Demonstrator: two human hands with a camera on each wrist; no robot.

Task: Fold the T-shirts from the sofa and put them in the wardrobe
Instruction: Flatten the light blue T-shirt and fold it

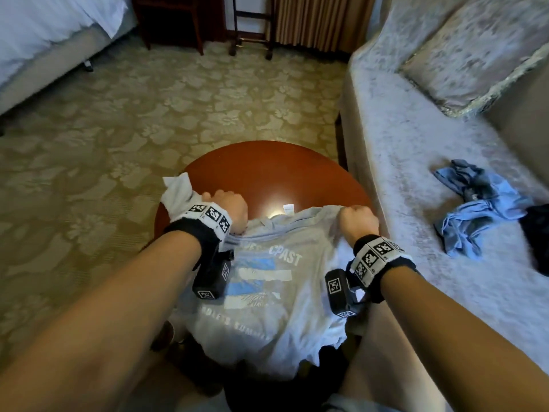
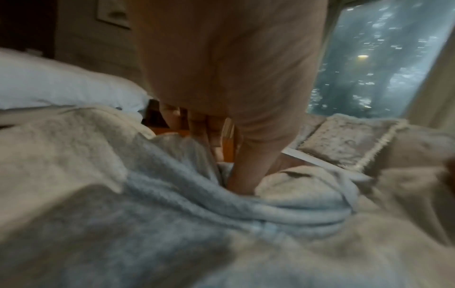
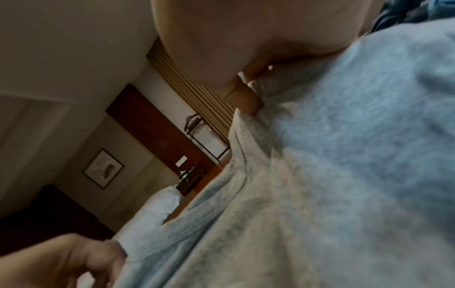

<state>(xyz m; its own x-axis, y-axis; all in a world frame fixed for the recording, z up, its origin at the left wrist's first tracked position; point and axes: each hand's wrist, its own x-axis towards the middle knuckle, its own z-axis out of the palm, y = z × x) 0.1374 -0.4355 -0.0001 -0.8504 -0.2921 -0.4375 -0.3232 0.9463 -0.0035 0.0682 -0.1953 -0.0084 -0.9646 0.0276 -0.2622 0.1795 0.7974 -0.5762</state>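
Grey T-shirt (image 1: pixel 267 292): laid print-side up on the round wooden counter (image 1: pixel 267 171), its lower part hanging over the near edge. Blue and white bars and the word "COAST" are seen on the chest. The collar end is turned away from the person, with a small white label (image 1: pixel 288 208) lying on the bare wood just past the neckline. One sleeve (image 1: pixel 178 191) is spread out to the left, beyond the left hand.

Left hand (image 1: pixel 228 208): closed into a fist on the shirt's left shoulder, fabric gathered under the curled fingers. In the left wrist view the thumb (image 2: pixel 243 171) is pressed down into the bunched grey cloth (image 2: pixel 172 214).

Right hand (image 1: pixel 358 221): closed likewise on the right shoulder of the shirt, the cloth pulled up into a ridge beneath the knuckles. In the right wrist view a fingertip (image 3: pixel 243 99) is tucked against the edge of the fabric (image 3: pixel 320 175).

Both hands are set at the far corners of the garment, well apart, with the neckline between them.

Sofa (image 1: pixel 416 144): placed just beside the counter on the right, bearing a patterned cushion (image 1: pixel 475 55), a crumpled blue garment (image 1: pixel 475 209) and, touching it, a dark garment (image 1: pixel 537 239) at the frame edge.

Bed (image 1: pixel 44 40): seen at upper left, across the patterned carpet (image 1: pixel 118 114).
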